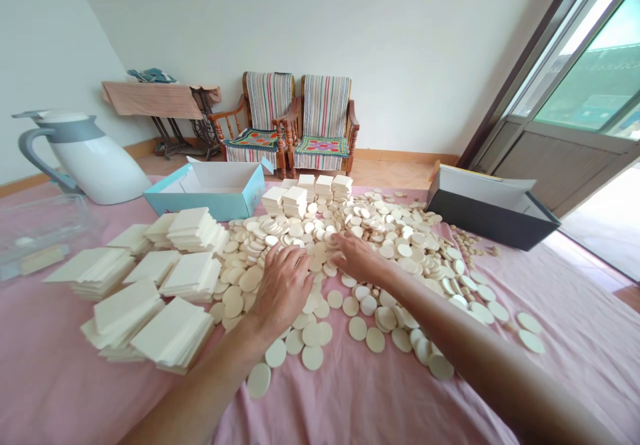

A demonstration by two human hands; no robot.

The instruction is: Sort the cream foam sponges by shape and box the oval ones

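Observation:
A broad heap of round, pale wooden discs (pixel 313 357) lies spread over the pink cloth. My left hand (pixel 284 286) rests palm down on the discs left of the middle, its fingers bent a little and apart, with nothing held. In the middle of the heap, my right hand (pixel 356 257) reaches in among the discs from the right. Its thumb and fingers stand apart, and the fingertips touch the pile. Left of my left hand are several stacks of square, pale wooden tiles (pixel 173 330). More small square stacks (pixel 295 198) stand behind the heap.
A blue open box (pixel 210 199) and a dark open box (pixel 493 221) flank the heap at the back. A white jug (pixel 103 165) and a clear plastic container (pixel 45 231) are at left. Tiny wooden pieces (pixel 467 245) lie by the dark box. Two armchairs (pixel 325 118) stand beyond.

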